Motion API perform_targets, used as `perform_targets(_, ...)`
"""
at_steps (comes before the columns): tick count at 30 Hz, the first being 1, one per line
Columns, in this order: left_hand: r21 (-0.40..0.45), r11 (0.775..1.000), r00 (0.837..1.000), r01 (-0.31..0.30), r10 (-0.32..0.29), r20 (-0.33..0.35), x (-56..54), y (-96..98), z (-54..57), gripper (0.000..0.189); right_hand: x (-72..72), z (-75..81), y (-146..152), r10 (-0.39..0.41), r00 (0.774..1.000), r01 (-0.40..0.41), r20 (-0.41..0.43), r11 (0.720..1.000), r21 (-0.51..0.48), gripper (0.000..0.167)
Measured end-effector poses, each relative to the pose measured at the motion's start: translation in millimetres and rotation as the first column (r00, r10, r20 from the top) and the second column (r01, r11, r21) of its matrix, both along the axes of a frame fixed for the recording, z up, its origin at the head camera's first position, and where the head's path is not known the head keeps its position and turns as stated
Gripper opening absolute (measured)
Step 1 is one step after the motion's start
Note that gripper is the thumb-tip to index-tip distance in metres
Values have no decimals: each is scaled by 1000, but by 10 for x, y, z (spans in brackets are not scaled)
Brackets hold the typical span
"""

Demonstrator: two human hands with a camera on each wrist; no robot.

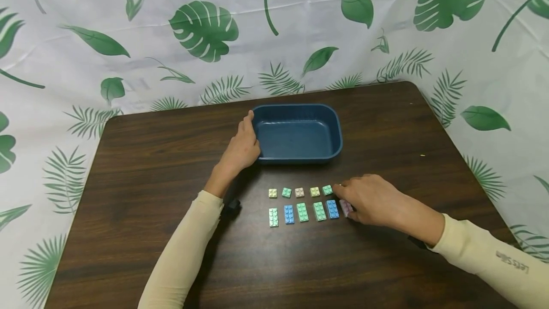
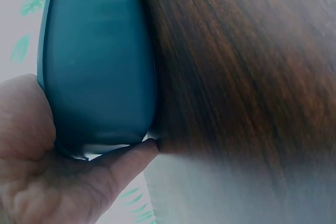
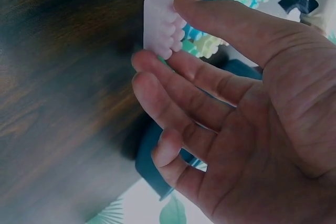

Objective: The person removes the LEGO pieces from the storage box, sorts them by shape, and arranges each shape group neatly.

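Note:
My left hand [image 1: 243, 146] holds the left end of a dark blue rectangular bin [image 1: 296, 139]. In the left wrist view, the thumb and a finger lie on either side of that end of the bin [image 2: 100, 66]. My right hand [image 1: 377, 200] is at the right end of two rows of toy building bricks. Its thumb and fingertips pinch a pale pink building brick [image 3: 160, 27], studs facing the palm in the right wrist view. Left of it, the front row has a blue brick [image 1: 332, 209] and a green brick [image 1: 319, 211]. A small green brick [image 1: 328, 190] sits by the fingertips.
The back row holds small bricks, among them a yellow brick [image 1: 272, 193] and a pale pink one [image 1: 299, 192]. All lie on a dark wooden table [image 1: 163, 185], in front of the bin. A leaf-print cloth [image 1: 300, 27] hangs behind the table.

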State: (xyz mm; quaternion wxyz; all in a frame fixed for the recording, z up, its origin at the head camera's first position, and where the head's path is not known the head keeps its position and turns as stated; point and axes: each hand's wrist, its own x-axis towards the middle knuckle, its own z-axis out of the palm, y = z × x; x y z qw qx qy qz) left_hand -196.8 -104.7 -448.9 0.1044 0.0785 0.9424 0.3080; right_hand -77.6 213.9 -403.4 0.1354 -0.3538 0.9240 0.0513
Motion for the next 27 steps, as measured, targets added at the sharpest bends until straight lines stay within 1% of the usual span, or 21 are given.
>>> perform_targets(4,2,1000,1000,0,0,13,-2,-5,-7,77,11,-13,7,-4,1000,4,2,1000,-9,44)
perform_targets(7,7,1000,1000,2,-2,14,-9,-10,-8,78,14,-7,8,-11,1000,11,2,1000,-7,48)
perform_targets(12,13,1000,1000,8,-8,9,-20,-23,-11,78,25,43,7,-11,1000,11,-15,1000,-5,56)
perform_targets(14,10,1000,1000,10,-10,8,-21,-34,-17,78,30,76,6,-10,1000,10,-15,1000,-1,55)
perform_targets(18,8,1000,1000,18,-18,8,-15,-61,-28,78,35,168,12,-41,999,41,9,999,-11,53)
perform_targets(21,17,1000,1000,24,-24,15,-4,-91,-30,79,19,252,28,-79,997,80,20,996,-48,47)
perform_targets(23,26,999,999,25,-26,19,5,-113,-32,79,4,295,43,-98,995,97,-1,992,-86,41)
perform_targets(27,42,999,999,30,-31,24,22,-148,-47,79,-15,313,90,-128,988,112,-85,979,-169,28)
